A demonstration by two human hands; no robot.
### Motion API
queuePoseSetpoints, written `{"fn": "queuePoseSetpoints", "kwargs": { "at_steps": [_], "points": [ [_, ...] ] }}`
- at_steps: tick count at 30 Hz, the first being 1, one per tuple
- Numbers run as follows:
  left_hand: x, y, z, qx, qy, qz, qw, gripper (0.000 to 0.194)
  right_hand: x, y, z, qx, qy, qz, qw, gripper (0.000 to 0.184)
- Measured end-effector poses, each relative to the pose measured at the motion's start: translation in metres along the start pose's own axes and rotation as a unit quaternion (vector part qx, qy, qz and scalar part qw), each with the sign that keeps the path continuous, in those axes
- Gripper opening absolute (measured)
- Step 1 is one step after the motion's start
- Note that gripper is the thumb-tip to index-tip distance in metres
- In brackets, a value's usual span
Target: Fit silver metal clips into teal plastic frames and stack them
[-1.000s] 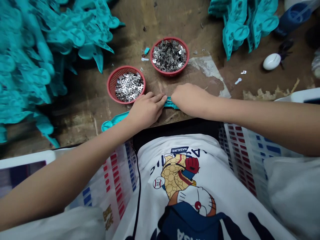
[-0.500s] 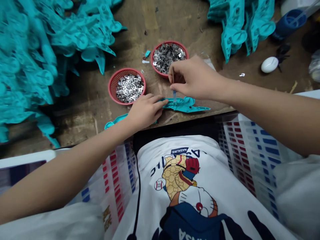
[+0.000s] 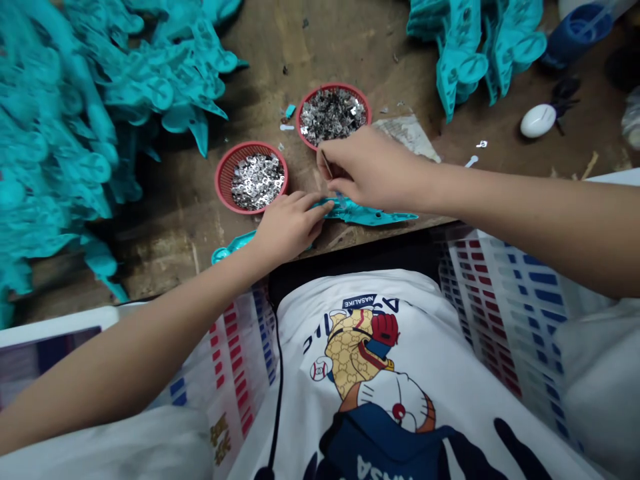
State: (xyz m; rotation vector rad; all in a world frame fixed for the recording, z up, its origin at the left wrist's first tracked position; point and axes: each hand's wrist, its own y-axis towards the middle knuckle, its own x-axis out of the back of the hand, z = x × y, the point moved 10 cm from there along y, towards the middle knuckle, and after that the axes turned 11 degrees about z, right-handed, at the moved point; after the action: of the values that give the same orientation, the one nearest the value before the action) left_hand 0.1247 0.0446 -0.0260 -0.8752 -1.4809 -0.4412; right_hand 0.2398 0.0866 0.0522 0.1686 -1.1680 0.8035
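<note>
At the table's front edge lies a long teal plastic part (image 3: 373, 215) with a pointed right end. My left hand (image 3: 293, 223) holds its left end down, the fingertips pressed on top. My right hand (image 3: 367, 167) is closed on a thin stick-like tool (image 3: 326, 164), pinched between thumb and fingers. The tool is tilted, and its pale bluish lower end, partly hidden by my thumb, is over the teal part. Another teal piece (image 3: 233, 248) sticks out from under my left forearm. Behind my hands stand two red baskets (image 3: 219, 183) (image 3: 300, 123) of small shiny metal clips.
Teal parts are heaped at the left (image 3: 65, 153), and more stand at the back right (image 3: 457, 60). A blue cup (image 3: 575, 40) and a white egg-shaped object (image 3: 539, 121) are on the right. Plastic crates (image 3: 500, 300) flank my lap below the table edge.
My right hand has shifted left, and the tool has gone from upright to tilted. My left hand stays on the teal part. The view has moved slightly.
</note>
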Motion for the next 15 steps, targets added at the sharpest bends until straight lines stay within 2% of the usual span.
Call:
{"fn": "queuePoseSetpoints", "kwargs": {
  "at_steps": [3, 7, 12, 15],
  "points": [
    [-0.001, 0.0, -0.001, -0.001, 0.008, 0.012, 1.0, 0.053, -0.003, 0.0, 0.002, 0.006, -0.014, 0.014, 1.0, 0.019],
    [-0.001, 0.002, 0.001, 0.002, -0.003, 0.01, 1.0, 0.052, 0.003, 0.006, -0.012, 0.003, -0.025, -0.018, 1.0, 0.027],
    [0.002, 0.004, -0.004, -0.018, -0.004, -0.01, 1.0, 0.043, -0.025, 0.022, -0.032, -0.026, -0.134, 0.084, 0.987, 0.029],
    [0.016, -0.001, -0.009, -0.041, 0.002, -0.036, 0.998, 0.039, -0.02, 0.013, -0.027, -0.031, -0.147, 0.063, 0.987, 0.035]
  ]
}}
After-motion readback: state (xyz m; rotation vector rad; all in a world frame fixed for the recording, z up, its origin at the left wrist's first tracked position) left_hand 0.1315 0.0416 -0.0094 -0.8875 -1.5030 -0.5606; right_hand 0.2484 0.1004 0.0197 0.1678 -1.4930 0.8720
